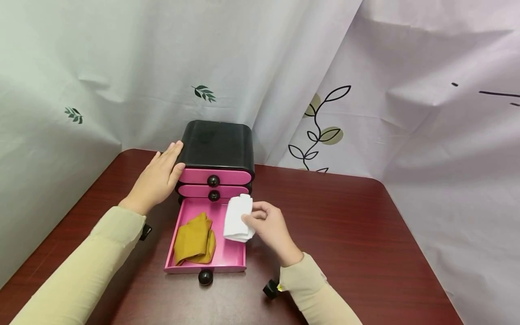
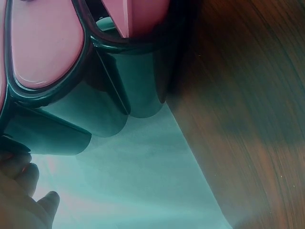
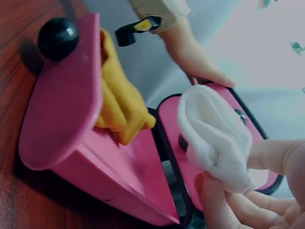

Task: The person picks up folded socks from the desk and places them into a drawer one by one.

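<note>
My right hand pinches a folded white cloth between thumb and fingers, over the right side of a pulled-out pink drawer. In the right wrist view the white cloth shows soft, knit-like folds. Inside the drawer, on the left, lies a folded mustard-yellow cloth. This drawer is the lowest of a black cabinet with pink fronts and round black knobs. With straight fingers my left hand rests against the cabinet's left side; in the left wrist view its fingertips are right at the black casing.
The cabinet stands on a dark red-brown wooden table. Two upper drawers, with an upper front in pink, are pushed in. Behind the table hangs a pale curtain with leaf prints. The open drawer's knob juts toward me.
</note>
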Motion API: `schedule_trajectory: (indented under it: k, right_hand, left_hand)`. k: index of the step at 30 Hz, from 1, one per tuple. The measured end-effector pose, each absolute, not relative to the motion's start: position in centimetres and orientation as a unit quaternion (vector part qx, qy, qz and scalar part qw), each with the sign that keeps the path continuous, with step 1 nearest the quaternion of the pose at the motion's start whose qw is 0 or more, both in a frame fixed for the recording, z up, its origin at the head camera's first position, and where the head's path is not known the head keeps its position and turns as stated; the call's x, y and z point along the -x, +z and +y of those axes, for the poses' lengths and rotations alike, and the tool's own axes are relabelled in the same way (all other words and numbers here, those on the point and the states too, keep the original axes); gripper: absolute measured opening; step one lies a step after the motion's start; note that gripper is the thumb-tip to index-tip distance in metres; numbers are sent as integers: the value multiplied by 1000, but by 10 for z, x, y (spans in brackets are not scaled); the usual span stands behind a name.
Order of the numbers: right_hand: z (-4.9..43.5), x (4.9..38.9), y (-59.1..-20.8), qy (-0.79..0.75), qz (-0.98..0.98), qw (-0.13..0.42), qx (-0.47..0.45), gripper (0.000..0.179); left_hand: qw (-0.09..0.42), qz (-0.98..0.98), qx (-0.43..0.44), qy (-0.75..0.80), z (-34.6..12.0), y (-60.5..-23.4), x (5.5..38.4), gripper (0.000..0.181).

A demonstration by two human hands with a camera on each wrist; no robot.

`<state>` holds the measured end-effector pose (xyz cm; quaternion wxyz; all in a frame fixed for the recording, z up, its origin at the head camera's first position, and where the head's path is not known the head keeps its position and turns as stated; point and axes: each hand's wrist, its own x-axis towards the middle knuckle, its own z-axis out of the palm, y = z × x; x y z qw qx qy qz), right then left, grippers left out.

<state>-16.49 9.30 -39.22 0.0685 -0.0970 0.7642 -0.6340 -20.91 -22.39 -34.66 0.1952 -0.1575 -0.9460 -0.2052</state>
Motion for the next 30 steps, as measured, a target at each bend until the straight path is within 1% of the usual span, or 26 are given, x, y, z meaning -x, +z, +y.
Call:
schedule_trajectory:
  k: [10,16,23,26,30]
  right_hand:
    - [70,163,-401,-513,847,45,132,41]
    - [58,157,-405,-476,863,18,169,36]
    - [49,152,-411,-431,882,0,188,36]
    - [47,150,-412,-394,897,-17,202,36]
    - [45,147,-412,-324,920,-56,213,33]
  left_hand:
    - [197,-947,156,-202,-225,-349,210,63]
    - [198,-947,156,-198,-225,-349,210,63]
    - [201,-946,158,-200,-225,-349,209,62]
    - [199,-947,155,-200,-225,-349,210,63]
    - [196,-947,154,-201,-225,-349,210,63]
